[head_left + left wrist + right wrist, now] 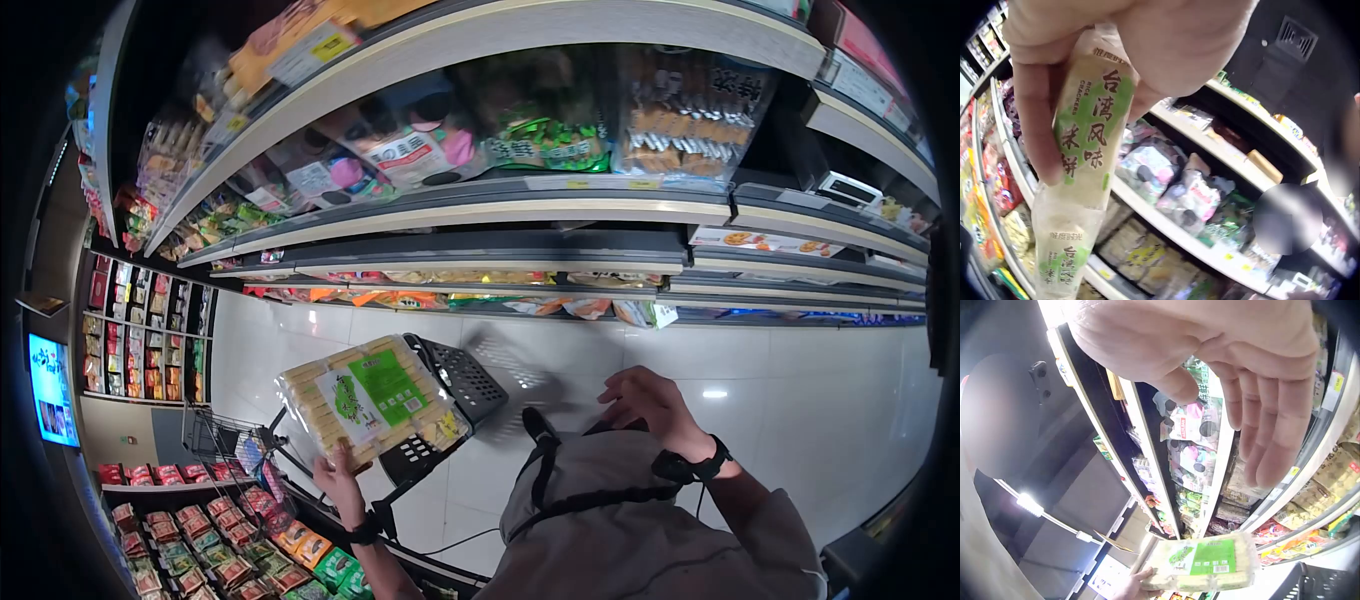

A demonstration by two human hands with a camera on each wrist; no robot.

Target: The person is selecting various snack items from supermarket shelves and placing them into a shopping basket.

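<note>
My left hand (340, 482) grips the lower edge of a large clear bag of rice crackers (370, 398) with a green label, held up flat over a black shopping basket (455, 385). In the left wrist view my fingers (1038, 125) wrap the pack's side (1085, 181), which carries green and red printing. The right wrist view shows the same crackers bag (1200, 565) low in the frame. My right hand (645, 400) hangs near my chest with relaxed fingers (1266, 419) and holds nothing.
Store shelves (480, 210) full of bagged snacks rise in front of me. A wire rack (215, 435) and low shelves of small packets (210, 550) stand at the lower left. White tiled floor (780, 400) spreads to the right. A lit screen (50, 390) glows at far left.
</note>
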